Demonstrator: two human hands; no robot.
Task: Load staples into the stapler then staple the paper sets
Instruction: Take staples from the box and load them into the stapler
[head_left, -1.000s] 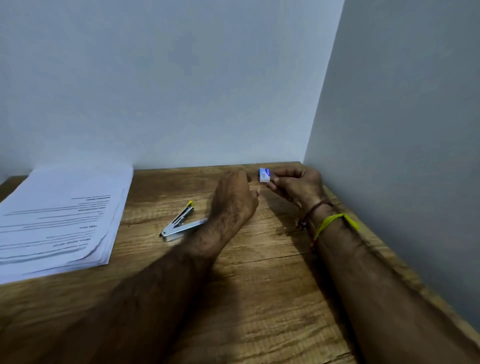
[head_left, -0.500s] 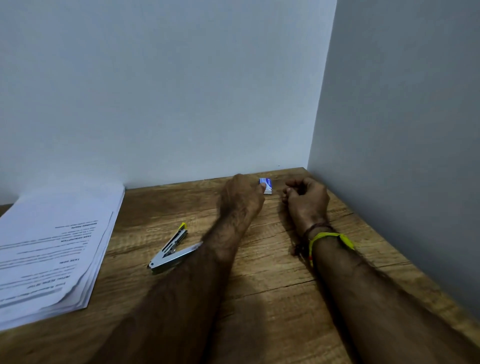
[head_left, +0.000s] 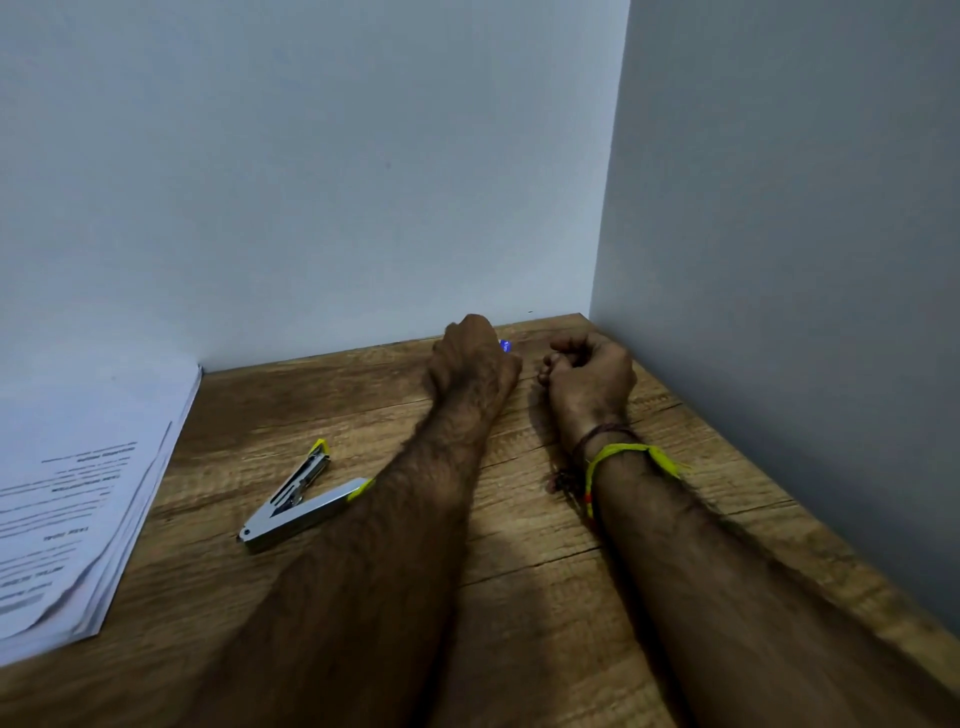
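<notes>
A silver stapler (head_left: 296, 501) with yellow tips lies swung open on the wooden desk (head_left: 519, 571), partly under my left forearm. My left hand (head_left: 470, 366) is far back near the wall, its fingers closed on a small blue staple box (head_left: 506, 346); only one corner of the box shows. My right hand (head_left: 589, 374) rests on the desk just right of it, fingers curled in, with nothing visible in them. A thick stack of printed paper (head_left: 78, 493) lies at the left edge.
The desk sits in a corner, with a white wall (head_left: 311, 182) behind and a grey wall (head_left: 805, 260) close on the right. Yellow and brown threads (head_left: 618, 457) circle my right wrist. Bare wood lies between the stapler and the paper.
The staple box passed from my right hand to my left hand. My right hand then curled shut and settled on the desk. The view has tilted so the desk appears lower.
</notes>
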